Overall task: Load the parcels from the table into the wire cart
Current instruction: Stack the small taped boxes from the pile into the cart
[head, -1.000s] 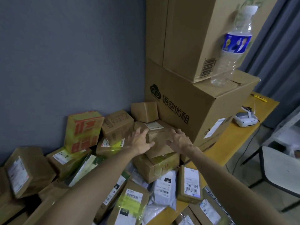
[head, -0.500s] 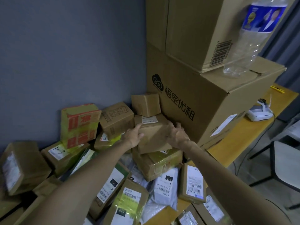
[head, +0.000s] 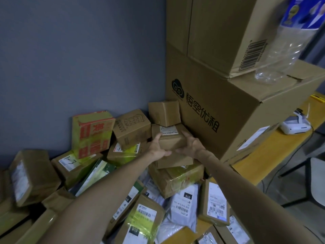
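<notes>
A brown cardboard parcel with a white label on top sits high in a heap of parcels on the yellow table. My left hand grips its left side, thumb curled under the front edge. My right hand grips its right side, fingers up along the box. A smaller brown box rests against the parcel's far edge. Below it lies a yellow-taped parcel. The wire cart is out of view.
Two big stacked cartons stand right behind the parcel, with a clear plastic bottle on the lower one. A red-and-yellow box and several parcels and grey mailers fill the left and front. A white device lies at right, a chair beyond.
Both hands have closed round the labelled parcel, thumbs now under its front edge. The camera has moved closer to the heap.
</notes>
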